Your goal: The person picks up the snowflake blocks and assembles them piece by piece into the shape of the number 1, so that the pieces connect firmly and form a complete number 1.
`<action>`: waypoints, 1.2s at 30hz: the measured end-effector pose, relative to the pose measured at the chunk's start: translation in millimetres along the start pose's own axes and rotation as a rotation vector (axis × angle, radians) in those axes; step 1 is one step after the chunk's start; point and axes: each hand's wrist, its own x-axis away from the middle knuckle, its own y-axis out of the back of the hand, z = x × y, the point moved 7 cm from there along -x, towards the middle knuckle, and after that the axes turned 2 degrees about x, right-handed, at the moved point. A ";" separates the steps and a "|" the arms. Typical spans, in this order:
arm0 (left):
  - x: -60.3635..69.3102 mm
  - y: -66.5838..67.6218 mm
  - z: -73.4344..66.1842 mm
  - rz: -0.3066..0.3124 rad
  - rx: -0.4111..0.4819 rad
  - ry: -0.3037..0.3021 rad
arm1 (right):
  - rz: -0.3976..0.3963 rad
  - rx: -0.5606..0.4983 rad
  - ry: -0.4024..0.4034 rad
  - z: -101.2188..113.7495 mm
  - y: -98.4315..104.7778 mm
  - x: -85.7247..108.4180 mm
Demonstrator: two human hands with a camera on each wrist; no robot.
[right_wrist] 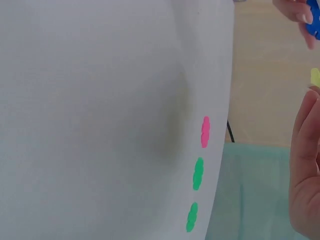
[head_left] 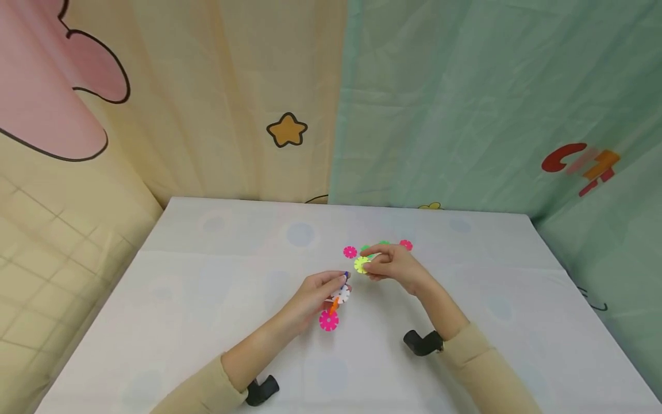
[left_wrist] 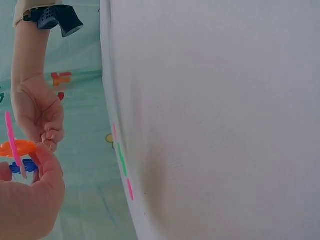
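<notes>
Pinching a thin, flat yellow disc [head_left: 360, 265] with a notched rim, the right hand [head_left: 398, 268] hangs over the table [head_left: 222, 310]. Toward seven o'clock from it, the left hand [head_left: 314, 291] grips a joined string of similar plastic-looking discs: a blue disc [head_left: 346, 277] at the fingertips, then a white disc [head_left: 341, 295], an orange disc [head_left: 334, 305] set at an angle, and a pink disc [head_left: 328, 320] at the six-o'clock end. Slits cut the pink one's edge into petal-like teeth; the blue one looks scalloped in the right wrist view. The yellow disc and the string are apart.

Loose on the smooth white cover, printed with faint round spots, are a pink piece [head_left: 350, 252] at about half past ten from the yellow disc, two green pieces [right_wrist: 198, 173] between twelve and two, and another pink piece [head_left: 405, 245] between two and three. The right hand partly hides the green ones from the head camera. Black wrist mounts [head_left: 423, 343] stick out by the beige sleeves [head_left: 204, 388]. Beyond the table's twelve-o'clock edge hang creased curtains, a cream curtain [head_left: 248, 69] with an orange star [head_left: 287, 130] and a green curtain [head_left: 439, 103].
</notes>
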 end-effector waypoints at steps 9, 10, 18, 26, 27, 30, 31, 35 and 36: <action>-2.6 0.5 3.2 0.030 -0.021 -0.002 | 0.020 0.000 0.067 18.9 -12.3 4.3; -2.9 0.4 3.4 0.031 -0.025 0.000 | 0.023 0.000 0.066 19.8 -13.8 4.9; -2.4 -0.2 3.3 0.039 -0.009 -0.016 | 0.065 0.004 0.065 22.5 -22.6 8.6; -3.6 4.1 0.2 0.015 -0.033 -0.019 | 0.088 0.028 0.080 30.6 -26.7 1.7; -3.3 4.2 0.1 0.014 -0.037 -0.021 | 0.099 0.028 0.078 31.5 -27.7 0.9; -2.0 3.7 -0.4 0.016 -0.041 -0.030 | 0.122 0.032 0.068 33.0 -29.7 -0.1; -1.7 3.4 -0.4 0.014 -0.041 -0.032 | 0.123 0.035 0.066 33.5 -29.9 0.1; -0.9 3.2 -1.2 -0.003 -0.030 -0.052 | 0.096 0.034 0.057 33.2 -32.1 0.7; -0.6 3.7 -1.1 -0.011 -0.028 -0.053 | 0.083 0.030 0.053 32.5 -33.3 0.9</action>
